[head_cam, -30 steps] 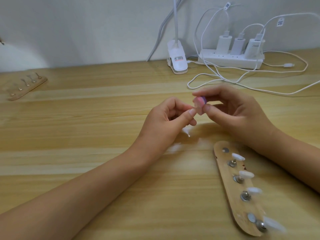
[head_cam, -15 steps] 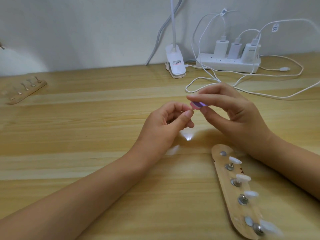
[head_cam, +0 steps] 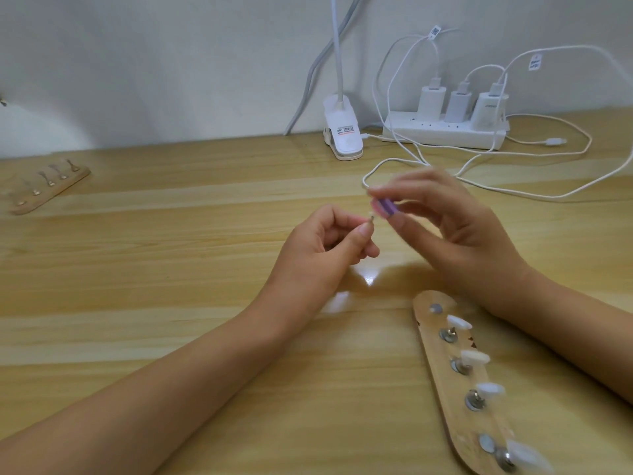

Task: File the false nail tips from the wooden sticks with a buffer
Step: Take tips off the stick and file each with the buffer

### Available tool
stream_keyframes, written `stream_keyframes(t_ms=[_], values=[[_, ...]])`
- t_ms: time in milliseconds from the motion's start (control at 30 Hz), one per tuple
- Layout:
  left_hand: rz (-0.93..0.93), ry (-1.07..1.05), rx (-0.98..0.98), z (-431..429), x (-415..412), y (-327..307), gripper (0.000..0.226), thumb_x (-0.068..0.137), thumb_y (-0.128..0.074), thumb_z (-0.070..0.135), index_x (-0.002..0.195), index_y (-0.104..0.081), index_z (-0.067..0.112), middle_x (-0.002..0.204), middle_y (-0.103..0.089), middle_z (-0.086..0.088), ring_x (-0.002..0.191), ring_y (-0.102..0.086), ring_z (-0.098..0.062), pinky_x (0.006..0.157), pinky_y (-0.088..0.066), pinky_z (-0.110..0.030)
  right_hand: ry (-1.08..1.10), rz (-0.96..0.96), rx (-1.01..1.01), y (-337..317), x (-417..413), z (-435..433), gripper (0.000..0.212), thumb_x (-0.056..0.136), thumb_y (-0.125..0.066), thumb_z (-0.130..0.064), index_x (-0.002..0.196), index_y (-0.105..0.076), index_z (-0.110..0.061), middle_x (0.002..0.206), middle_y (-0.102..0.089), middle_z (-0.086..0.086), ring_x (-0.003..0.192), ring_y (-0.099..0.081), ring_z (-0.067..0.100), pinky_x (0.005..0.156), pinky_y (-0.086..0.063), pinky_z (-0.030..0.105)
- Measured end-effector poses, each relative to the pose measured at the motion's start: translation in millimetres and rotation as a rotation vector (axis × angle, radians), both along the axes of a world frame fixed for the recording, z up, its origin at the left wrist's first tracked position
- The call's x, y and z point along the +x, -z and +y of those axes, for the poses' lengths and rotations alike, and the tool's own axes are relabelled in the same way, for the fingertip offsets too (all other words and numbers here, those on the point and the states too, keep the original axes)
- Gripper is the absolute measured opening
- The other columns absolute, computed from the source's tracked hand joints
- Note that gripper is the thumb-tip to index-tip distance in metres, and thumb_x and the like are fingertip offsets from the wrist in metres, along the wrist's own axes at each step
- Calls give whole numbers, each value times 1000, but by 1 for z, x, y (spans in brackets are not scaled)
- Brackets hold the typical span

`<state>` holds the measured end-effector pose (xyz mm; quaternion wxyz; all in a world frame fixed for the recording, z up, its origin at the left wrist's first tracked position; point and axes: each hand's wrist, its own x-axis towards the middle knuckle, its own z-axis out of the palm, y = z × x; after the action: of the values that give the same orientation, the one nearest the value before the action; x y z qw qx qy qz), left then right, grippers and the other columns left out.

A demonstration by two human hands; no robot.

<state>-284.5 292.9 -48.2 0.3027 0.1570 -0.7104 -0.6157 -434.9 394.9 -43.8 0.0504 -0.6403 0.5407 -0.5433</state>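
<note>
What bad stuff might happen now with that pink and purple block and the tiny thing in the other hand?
1. The left hand only pinches the tiny piece at its fingertips, so the buffer in the right hand might flick it away or rub the skin.
2. The right forearm lies close beside the wooden stick; a bump might knock its nail tips loose.

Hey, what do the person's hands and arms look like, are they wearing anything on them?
Nothing worn that shows. The left hand and right hand have no gloves or rings, and the left forearm and right forearm show no sleeve, watch or bracelet up to the frame edge. The visible nails look short and unpainted.
</note>
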Motion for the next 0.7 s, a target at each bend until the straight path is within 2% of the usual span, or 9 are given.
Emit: stream_keyframes(t_ms=[33,300,500,700], values=[[1,1,1,0,0,0,7,95,-60,14,89,-60,17,69,-70,7,70,-63,-1,68,-47,-12,-13,36,15,1,0,-1,29,95,-57,1,122,-62,-10,113,-57,12,112,-58,20,99,-48,29],[-15,9,-7,1,1,-1,6,95,-59,13,90,-61,16,70,-71,6,69,-62,-1,67,-46,-11,-19,-29,66,1,1,0,33,92,-57,7,118,-66,-10,111,-59,13,110,-60,21,99,-49,33],[-27,-4,-16,1,1,-1,9,94,-59,15,99,-64,10,69,-69,7,68,-60,-2,68,-45,-11,-16,-61,96,-2,1,0,32,90,-54,4,115,-66,-13,112,-58,11,110,-60,20,101,-49,37],[-29,-4,-8,1,0,-2,6,94,-60,12,95,-66,13,66,-69,8,68,-61,-1,66,-45,-10,-25,-79,100,-3,2,0,32,90,-53,3,112,-66,-16,111,-59,11,112,-58,18,101,-47,33]])
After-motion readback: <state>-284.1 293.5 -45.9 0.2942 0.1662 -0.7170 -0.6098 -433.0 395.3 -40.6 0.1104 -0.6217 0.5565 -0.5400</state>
